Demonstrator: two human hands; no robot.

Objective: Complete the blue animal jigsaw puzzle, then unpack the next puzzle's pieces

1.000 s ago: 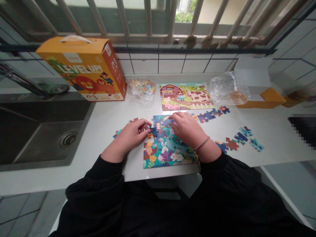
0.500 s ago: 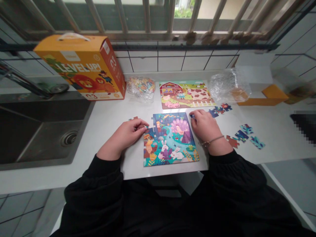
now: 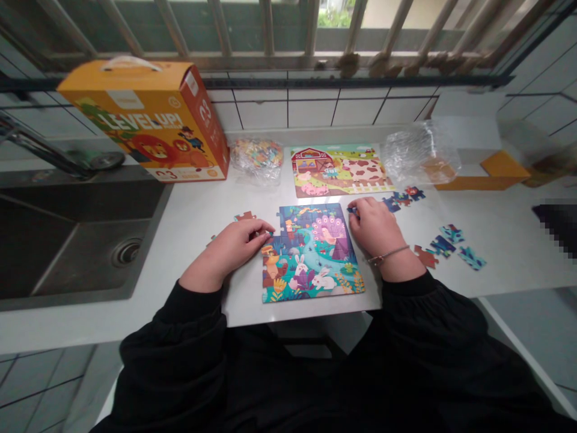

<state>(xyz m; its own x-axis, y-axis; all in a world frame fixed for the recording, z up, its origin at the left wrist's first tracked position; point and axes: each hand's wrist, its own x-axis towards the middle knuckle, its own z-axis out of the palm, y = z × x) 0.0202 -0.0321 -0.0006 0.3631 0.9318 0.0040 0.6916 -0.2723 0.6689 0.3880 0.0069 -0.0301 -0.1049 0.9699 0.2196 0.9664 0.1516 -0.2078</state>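
Left hand (image 3: 237,243): fingers curled, thumb and forefinger nearly meeting; dark sliver (image 3: 271,233) at the tips, cannot tell whether gripped. Right hand (image 3: 373,225): fingers bent inward, tips at a blue piece (image 3: 350,210), hold unclear. Puzzle (image 3: 311,258) flat between both hands, its gap just beside the left fingertips. Loose pieces (image 3: 443,245) right of right hand. Farm picture (image 3: 340,171) beyond both hands; orange box (image 3: 155,135) beyond left.

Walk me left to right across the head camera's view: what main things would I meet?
Orange LEVEL UP! box, left hand, forest-animal puzzle, right hand, rightmost loose puzzle piece.
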